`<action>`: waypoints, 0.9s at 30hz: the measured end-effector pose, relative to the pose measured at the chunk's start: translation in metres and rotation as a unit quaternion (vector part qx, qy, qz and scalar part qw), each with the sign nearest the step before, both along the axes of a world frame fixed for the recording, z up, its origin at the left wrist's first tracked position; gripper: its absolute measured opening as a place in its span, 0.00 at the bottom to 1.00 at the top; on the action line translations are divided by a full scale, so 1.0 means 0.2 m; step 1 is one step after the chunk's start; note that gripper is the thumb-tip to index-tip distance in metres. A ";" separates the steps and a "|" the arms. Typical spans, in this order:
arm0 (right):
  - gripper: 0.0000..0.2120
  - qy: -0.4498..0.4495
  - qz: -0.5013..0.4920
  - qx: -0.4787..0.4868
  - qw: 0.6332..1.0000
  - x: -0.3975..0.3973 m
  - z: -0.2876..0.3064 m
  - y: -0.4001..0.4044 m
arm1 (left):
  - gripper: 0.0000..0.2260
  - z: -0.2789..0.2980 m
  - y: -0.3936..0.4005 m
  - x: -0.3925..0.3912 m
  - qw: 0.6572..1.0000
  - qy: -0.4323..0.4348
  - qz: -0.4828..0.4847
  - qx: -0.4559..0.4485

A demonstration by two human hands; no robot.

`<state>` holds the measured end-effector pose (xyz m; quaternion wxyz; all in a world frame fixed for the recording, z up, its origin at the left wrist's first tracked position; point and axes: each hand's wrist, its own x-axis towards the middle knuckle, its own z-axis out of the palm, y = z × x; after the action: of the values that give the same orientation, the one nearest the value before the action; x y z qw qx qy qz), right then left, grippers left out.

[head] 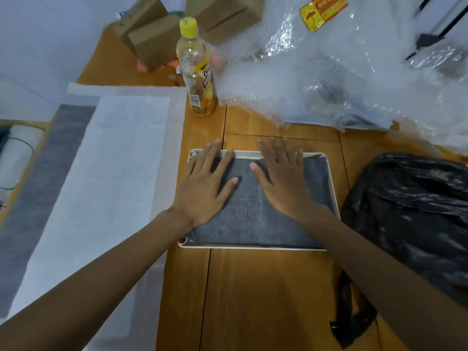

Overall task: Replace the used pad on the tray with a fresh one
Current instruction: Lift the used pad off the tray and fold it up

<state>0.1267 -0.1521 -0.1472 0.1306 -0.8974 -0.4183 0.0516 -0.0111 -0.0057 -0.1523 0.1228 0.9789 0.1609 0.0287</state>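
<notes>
Both hands flat on the pad rn. Left hand (206, 184) is spread wide, palm down, fingers straight, tips reaching over the far rim of the tray. Right hand (281, 178) same deal, fingers fanned out and pressing, tips past the far rim too. Neither is gripping anything.

The gray pad (253, 219) lies inside the white tray (253, 247), filling pretty much the whole thing, and the tray sits on the wood table (253, 300).

Left of the tray there's a big white sheet (106, 160) w/ a gray strip (48, 160) beside it. Bottle w/ a yellow cap (197, 72) stands just behind, bubble wrap (329, 72) piled to its right, 3 cardboard boxes (157, 41) further back. Black plastic bag (410, 211) right next to the tray on the right.
</notes>
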 end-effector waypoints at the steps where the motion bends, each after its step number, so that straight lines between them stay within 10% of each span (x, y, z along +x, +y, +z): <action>1: 0.34 -0.001 -0.005 0.005 1.000 -0.01 -0.02 0.00 | 0.29 -0.02 -0.02 -0.01 1.000 -0.010 -0.002 0.007; 27: 0.33 -0.021 -0.083 -0.014 0.996 -0.14 -0.04 -0.40 | 0.25 -0.08 -0.13 -0.28 0.984 -0.096 0.146 0.042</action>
<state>0.0978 -0.2329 -0.1556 0.1133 -0.9315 -0.3445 0.0274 -0.0678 -0.0309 -0.1681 0.0909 0.9420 0.2879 0.1464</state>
